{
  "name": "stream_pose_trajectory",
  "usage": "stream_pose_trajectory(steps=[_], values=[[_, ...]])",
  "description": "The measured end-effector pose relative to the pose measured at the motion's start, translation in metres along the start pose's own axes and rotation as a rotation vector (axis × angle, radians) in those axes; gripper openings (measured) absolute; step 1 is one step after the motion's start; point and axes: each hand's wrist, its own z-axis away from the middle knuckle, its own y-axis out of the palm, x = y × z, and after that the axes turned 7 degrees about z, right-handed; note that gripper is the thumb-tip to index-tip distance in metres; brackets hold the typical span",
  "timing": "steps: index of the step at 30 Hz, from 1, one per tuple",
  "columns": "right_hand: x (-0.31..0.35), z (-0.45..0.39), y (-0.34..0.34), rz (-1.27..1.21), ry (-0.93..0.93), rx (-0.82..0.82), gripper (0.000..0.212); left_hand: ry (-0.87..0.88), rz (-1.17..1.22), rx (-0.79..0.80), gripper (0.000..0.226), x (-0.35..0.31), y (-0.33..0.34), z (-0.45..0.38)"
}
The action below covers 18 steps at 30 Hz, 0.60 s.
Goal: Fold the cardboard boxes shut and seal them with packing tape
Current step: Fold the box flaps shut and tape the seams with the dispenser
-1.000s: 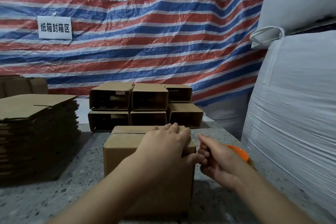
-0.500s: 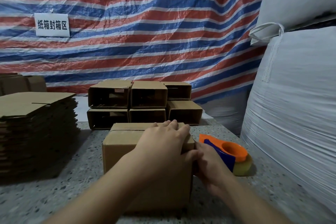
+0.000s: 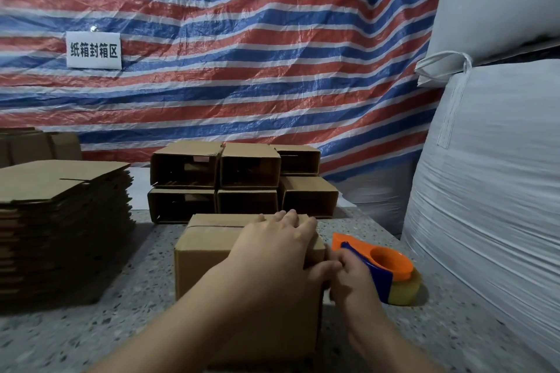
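On a speckled surface [image 3: 91, 327] before a striped tarp, my left hand [image 3: 272, 248] lies flat, fingers straight, holding the box [image 3: 206, 248] shut. My right hand [image 3: 351, 278] pinches something at the box's right edge, likely tape; the dispenser [image 3: 391, 269] sits just right of it.

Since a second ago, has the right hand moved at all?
Yes. The right hand has moved in toward the right side of the cardboard box, uncovering the orange tape dispenser it was hiding.

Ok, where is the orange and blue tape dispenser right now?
In the head view the orange and blue tape dispenser sits on the speckled table, just right of the brown cardboard box, behind the right hand.
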Motion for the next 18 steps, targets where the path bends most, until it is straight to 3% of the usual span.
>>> stream_pose_trajectory(steps=[2,5,7,10,13,18], values=[[0.006,0.000,-0.004,-0.012,-0.159,-0.071,0.038,-0.009,0.018,-0.008,0.092,0.001,0.002,-0.001],[0.011,0.008,0.002,-0.049,-0.283,-0.029,0.044,-0.012,0.043,-0.047,0.097,0.004,0.003,-0.002],[0.008,0.010,0.006,0.005,-0.271,-0.006,0.040,-0.008,0.063,-0.076,0.092,0.004,0.002,0.000],[-0.002,0.011,0.005,-0.005,-0.105,-0.023,0.046,0.013,0.226,-0.151,0.076,0.002,-0.004,0.007],[-0.015,0.013,0.000,0.082,-0.144,0.002,0.067,0.030,0.526,-0.341,0.062,0.004,-0.018,0.019],[-0.025,0.018,-0.011,0.207,-0.257,0.145,0.059,-0.077,0.638,-0.843,0.054,0.040,-0.020,0.051]])
